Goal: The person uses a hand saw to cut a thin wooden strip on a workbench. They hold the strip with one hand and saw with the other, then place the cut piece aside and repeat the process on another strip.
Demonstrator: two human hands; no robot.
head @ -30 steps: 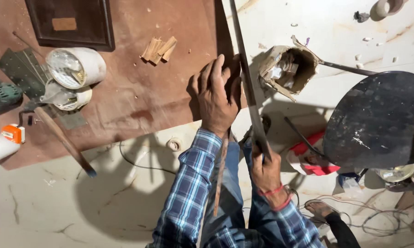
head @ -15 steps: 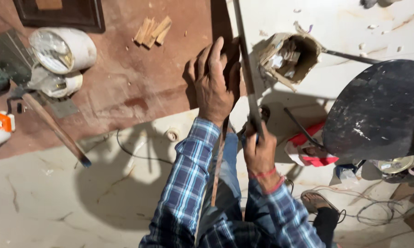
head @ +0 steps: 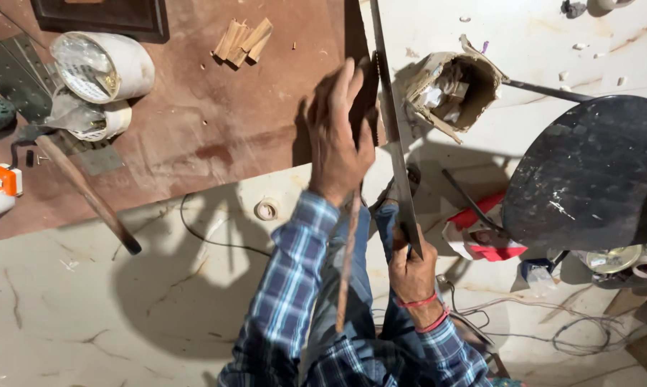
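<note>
Sawing at the board's edge.
My left hand (head: 338,147) presses the reddish-brown plywood board (head: 194,122) (fingers spread); my right hand's (head: 409,269) grip wraps the long steel handsaw (head: 391,129) standing against its edge.

blue plaid shirt sleeves, red wristbands on rt hand (head: 411,274), jeans

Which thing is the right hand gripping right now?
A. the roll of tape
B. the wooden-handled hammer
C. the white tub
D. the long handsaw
D: the right hand is closed on the handle end of the long handsaw; the hammer lies untouched at the left.
</note>
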